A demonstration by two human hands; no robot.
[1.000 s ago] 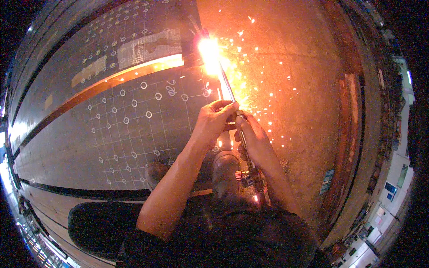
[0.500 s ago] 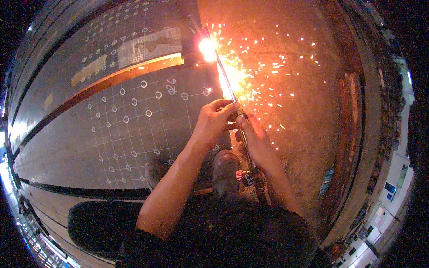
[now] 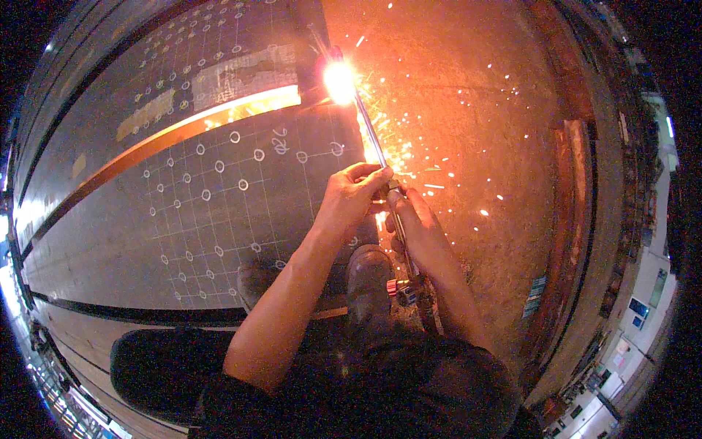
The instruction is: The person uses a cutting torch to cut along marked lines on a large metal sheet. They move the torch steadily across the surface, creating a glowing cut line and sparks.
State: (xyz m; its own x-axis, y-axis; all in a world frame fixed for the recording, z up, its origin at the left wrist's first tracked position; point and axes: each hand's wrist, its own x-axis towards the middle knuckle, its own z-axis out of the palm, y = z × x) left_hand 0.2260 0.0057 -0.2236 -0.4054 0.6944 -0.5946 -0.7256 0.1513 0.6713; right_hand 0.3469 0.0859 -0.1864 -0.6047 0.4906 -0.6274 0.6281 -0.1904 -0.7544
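Observation:
My two hands grip a long cutting torch [image 3: 371, 132] that points away from me. My left hand [image 3: 349, 199] is closed, thumb and fingers pinching the metal tube near its brass fitting. Just behind it, my right hand [image 3: 422, 228] wraps round the torch handle, its thumb along the top. Valve knobs [image 3: 393, 287] show below the right hand. A white glare hides the torch tip at the edge of a dark steel plate [image 3: 219, 263], which bears chalk lines and circles. Orange sparks scatter beside and below that edge.
A gap [image 3: 212, 117] lit orange runs between the chalked plate and another marked plate beyond. My shoe [image 3: 369, 274] is near the plate's right edge. Rusty steel pieces [image 3: 574, 190] lie at the right of the brown floor [image 3: 482, 183].
The glare at the torch tip is larger and the gap shines brighter. Sparks below the tip have thinned and spread differently. Both hands keep nearly the same place and hold.

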